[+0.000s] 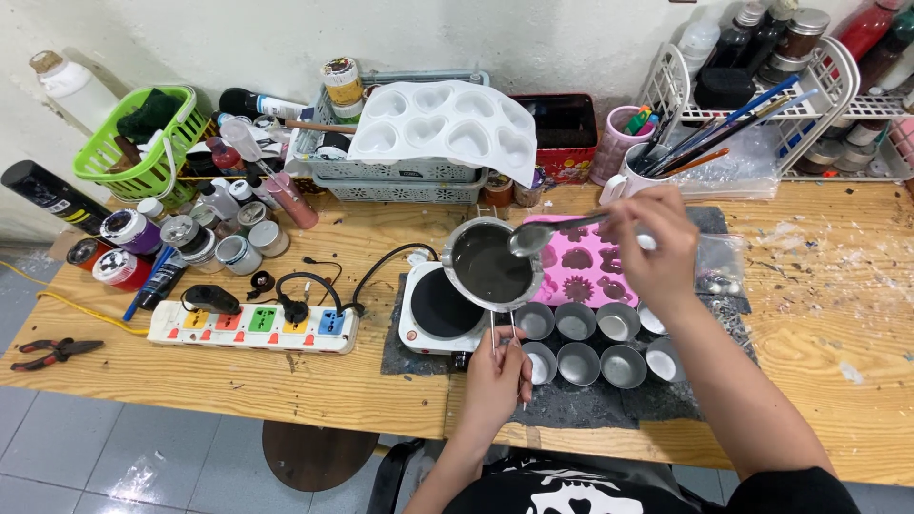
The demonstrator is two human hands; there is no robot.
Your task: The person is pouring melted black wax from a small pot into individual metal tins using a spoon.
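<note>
Setting: a knotty pine wooden worktable (381,381) seen from above, crowded along its far edge.
Left hand: the left hand (495,373) sits at 6 o'clock of the scene, fingers closed around the thin wire handle of a small round metal melting pot (490,262), holding it raised and slightly tilted.
Pot: it holds a dark grey-brown liquid and hangs just above the 1 o'clock edge of a small white electric hotplate with a black round top (440,309).
Right hand: the right hand (657,243) at 3 o'clock of the pot pinches the handle of a metal spoon (533,236); the spoon's bowl rests over the pot's rim at 2 o'clock.
Moulds: eight small round silver metal cups (590,343) stand in two rows at 5 o'clock of the pot, on a dark mat. A pink silicone mould with flower-shaped cavities (583,262) lies just beyond them.
Progress: as far as I can tell, the cups look pale and shallow inside, with none of the dark liquid in them, so filling seems not yet begun; the pink mould also appears unfilled.
Surroundings: a white power strip with coloured sockets (252,326) lies at 9 o'clock of the hotplate; a white heart-cavity tray (443,128) rests on grey baskets at 12 o'clock.
</note>
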